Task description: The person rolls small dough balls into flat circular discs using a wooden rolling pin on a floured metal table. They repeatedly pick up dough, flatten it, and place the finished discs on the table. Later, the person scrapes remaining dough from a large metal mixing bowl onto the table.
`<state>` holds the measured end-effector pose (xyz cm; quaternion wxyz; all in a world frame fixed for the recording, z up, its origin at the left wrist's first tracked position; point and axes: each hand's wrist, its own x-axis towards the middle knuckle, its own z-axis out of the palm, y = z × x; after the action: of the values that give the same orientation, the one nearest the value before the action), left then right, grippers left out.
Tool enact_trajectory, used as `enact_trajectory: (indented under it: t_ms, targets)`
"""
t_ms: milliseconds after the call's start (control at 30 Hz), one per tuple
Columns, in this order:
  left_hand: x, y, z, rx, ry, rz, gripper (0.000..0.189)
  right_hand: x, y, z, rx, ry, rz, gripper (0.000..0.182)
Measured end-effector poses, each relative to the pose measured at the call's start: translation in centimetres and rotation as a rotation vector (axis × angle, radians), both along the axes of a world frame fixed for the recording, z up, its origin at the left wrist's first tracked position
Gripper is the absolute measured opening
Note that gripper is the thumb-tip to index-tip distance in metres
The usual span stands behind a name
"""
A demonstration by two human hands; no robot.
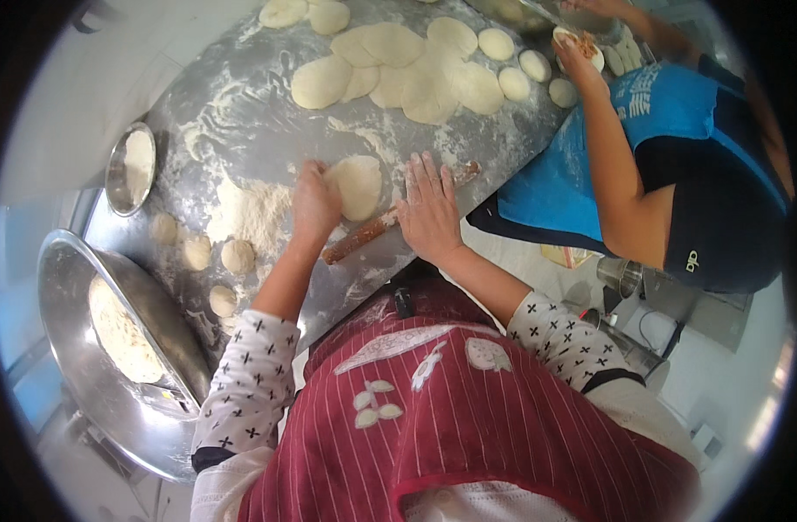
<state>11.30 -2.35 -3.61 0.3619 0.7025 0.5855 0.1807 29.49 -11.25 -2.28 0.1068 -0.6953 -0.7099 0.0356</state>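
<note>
My left hand [317, 205] has its fingers curled at the left edge of a flat dough round [358, 188], which lies on the floured metal table [268, 140]. My right hand [432, 212] rests flat across a wooden rolling pin [362, 240], its fingers straight and slightly apart. The pin slants just in front of the dough round, and its middle is hidden under my palm. Loose flour [251, 209] is heaped left of my left hand. Several dough balls, one of them a floury dough ball [238, 256], sit near that forearm.
Overlapping dough rounds [431, 91] cover the table's far side. At left stand a small metal bowl [131, 169] of flour and a large metal basin [79, 313] holding a dough mass [124, 333]. A co-worker in a blue apron [555, 176] holds a filled dough round [588, 49] at right.
</note>
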Motion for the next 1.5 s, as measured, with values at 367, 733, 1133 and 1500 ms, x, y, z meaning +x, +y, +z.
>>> enact_trajectory:
  t_ms: [367, 733, 1133, 1500]
  targets:
    - [-0.8, 5.5, 0.8, 0.023, 0.029, -0.295, 0.022, -0.8, 2.1, -0.2, 0.011, 0.021, 0.037, 0.063]
    - [-0.2, 3.9, 1.2, -0.084, 0.073, 0.04, 0.03, -4.9, 15.0, -1.6, 0.219, 0.099, 0.001, 0.069]
    - [-1.0, -0.4, -0.5, 0.153, 0.041, 0.075, 0.03, 0.5, -4.9, 1.0, -0.004, 0.117, 0.031, 0.07]
    - [3.1, 4.1, 3.1, -0.066, -0.092, -0.424, 0.033, 1.5, -5.2, 0.4, 0.025, 0.163, 0.019, 0.06]
